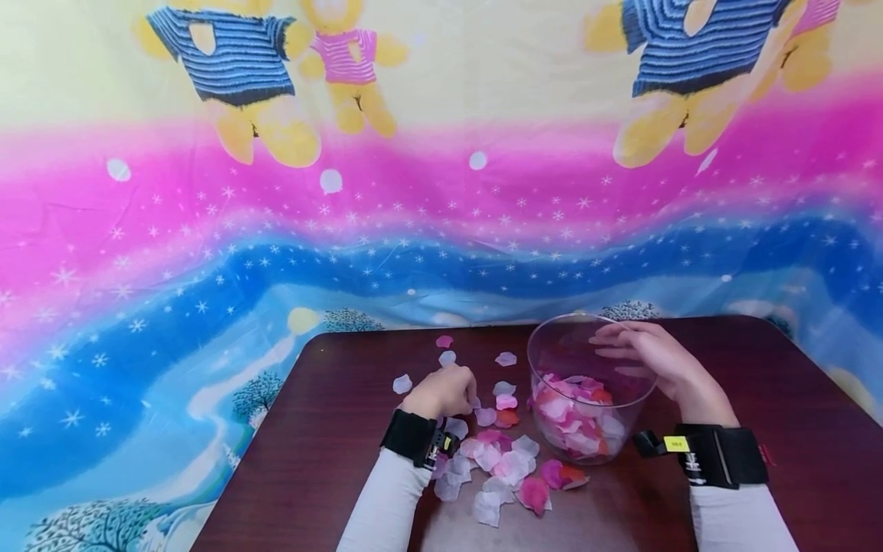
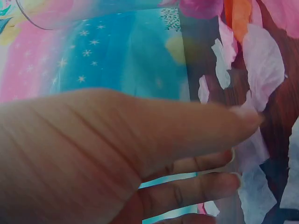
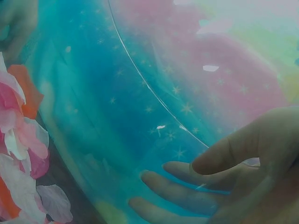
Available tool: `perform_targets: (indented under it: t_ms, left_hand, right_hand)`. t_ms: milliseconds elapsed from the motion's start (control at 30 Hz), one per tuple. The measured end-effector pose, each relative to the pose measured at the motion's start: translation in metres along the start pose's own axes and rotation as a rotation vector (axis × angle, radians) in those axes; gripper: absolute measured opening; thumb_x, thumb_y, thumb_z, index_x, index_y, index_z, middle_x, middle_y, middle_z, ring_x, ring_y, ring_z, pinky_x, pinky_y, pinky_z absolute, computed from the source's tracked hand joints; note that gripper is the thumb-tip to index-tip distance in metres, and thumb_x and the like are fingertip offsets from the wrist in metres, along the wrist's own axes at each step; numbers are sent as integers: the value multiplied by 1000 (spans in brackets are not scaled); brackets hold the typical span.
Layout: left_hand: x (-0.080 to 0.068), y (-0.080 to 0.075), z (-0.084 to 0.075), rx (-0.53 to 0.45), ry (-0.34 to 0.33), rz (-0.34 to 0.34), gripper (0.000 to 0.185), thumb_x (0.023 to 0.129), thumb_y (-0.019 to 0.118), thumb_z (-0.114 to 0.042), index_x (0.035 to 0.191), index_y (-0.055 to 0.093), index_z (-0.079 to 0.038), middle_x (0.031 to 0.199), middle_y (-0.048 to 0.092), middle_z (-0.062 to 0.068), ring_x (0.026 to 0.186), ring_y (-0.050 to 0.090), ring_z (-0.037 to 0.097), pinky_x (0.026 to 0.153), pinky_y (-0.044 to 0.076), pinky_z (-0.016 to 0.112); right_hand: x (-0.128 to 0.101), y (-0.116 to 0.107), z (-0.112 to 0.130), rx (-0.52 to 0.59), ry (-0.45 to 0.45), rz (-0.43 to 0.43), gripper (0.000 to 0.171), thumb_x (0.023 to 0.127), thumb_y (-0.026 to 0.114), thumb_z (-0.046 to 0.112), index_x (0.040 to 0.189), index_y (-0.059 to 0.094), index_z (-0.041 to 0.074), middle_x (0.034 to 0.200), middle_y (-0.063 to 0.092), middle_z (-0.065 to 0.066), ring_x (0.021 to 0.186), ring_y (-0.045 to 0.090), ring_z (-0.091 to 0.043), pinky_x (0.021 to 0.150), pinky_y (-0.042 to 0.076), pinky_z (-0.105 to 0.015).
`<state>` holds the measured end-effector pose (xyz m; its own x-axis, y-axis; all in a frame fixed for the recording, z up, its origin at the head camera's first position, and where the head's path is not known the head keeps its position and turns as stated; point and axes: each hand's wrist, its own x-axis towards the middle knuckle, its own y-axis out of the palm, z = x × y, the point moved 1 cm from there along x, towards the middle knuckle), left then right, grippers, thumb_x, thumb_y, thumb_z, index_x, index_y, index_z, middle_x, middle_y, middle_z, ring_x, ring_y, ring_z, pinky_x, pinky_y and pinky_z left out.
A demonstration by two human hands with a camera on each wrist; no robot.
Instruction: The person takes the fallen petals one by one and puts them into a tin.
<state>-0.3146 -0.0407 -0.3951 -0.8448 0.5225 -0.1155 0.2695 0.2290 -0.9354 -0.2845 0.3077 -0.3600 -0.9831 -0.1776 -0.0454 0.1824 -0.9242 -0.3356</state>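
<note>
A clear round bowl [image 1: 545, 356] stands on the dark wooden table [image 1: 331, 468], holding pink, white and orange petals [image 1: 576, 414]. More loose petals [image 1: 500, 464] lie scattered to its left and front. My left hand [image 1: 448, 392] is knuckles-up over those loose petals. In the left wrist view its thumb [image 2: 243, 119] reaches out above the fingers, with the left hand [image 2: 238, 149] tips at pale petals [image 2: 264, 60]; none is plainly pinched. My right hand [image 1: 645, 353] rests with spread fingers on the bowl's right wall. In the right wrist view, the right hand [image 3: 187, 182] lies against the clear wall [image 3: 140, 93], petals [image 3: 18, 135] at left.
A bright cloth [image 1: 207, 230] printed with bears and stars hangs behind and drapes around the table's far and left edges. A few single petals [image 1: 444, 342] lie toward the table's back. Bare wood shows at the left and far right [image 1: 793, 383].
</note>
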Motion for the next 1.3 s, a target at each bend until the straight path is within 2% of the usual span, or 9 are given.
perform_targets:
  t_ms: [133,233,433,533,600,800,933,1067,1300]
  left_hand:
    - [0,-1,6,-9,9,-15,14,89,73,-2,76,73,-8,63,49,-5,58,44,9,54,40,24]
    - [-1,-7,11,-48,50,-29,14,90,70,1,79,74,-7,61,45,-4,56,43,9,55,40,23]
    - [-11,-29,10,-86,148,-123,7,93,73,-5,90,77,-10,74,62,-3,65,54,8,65,48,24]
    - [-16,-41,4,-81,215,-219,3,94,74,-9,95,77,-12,84,65,-4,74,58,9,70,51,25]
    - [-19,-46,-4,-85,285,-306,5,94,74,-9,97,76,-12,89,65,-5,80,59,11,74,50,24]
    - [-28,-55,-43,-159,532,-574,7,94,75,-9,101,76,-12,94,64,-6,83,60,7,75,51,23]
    - [-34,-55,-66,-132,637,-688,9,94,75,-10,102,77,-12,96,64,-6,83,57,2,73,49,19]
    - [-34,-50,-80,-56,670,-713,11,92,78,-13,103,79,-14,96,65,-6,85,59,3,77,46,14]
    - [-27,-36,-88,12,664,-702,10,93,78,-16,103,81,-16,94,65,-8,84,59,5,79,47,20]
  right_hand:
    - [1,1,0,-6,-1,3,47,112,33,28,145,50,-2,142,59,-20,130,56,-40,101,50,-55]
    - [2,1,1,-12,-1,2,48,112,33,29,145,50,-2,142,59,-21,130,56,-40,101,49,-56]
    - [1,1,0,-5,4,1,48,112,32,28,145,50,-2,142,59,-21,131,56,-42,100,50,-54]
    - [0,0,0,4,1,1,49,113,31,29,145,50,-3,142,59,-22,131,55,-43,100,51,-54]
    - [0,0,-1,9,0,1,50,113,31,31,144,50,-3,142,59,-22,131,55,-44,100,51,-54]
    - [-1,-1,-2,14,0,3,52,113,31,33,144,50,-3,142,59,-21,130,56,-43,100,50,-55]
    - [-1,-1,-1,14,-1,6,51,113,29,32,145,49,-3,143,57,-23,131,55,-45,100,50,-55]
    - [0,-1,0,18,-1,9,49,113,29,27,145,48,-4,145,55,-26,132,53,-46,99,51,-54]
    - [1,0,0,19,-5,9,49,113,29,27,145,48,-5,143,56,-26,130,55,-46,98,53,-52]
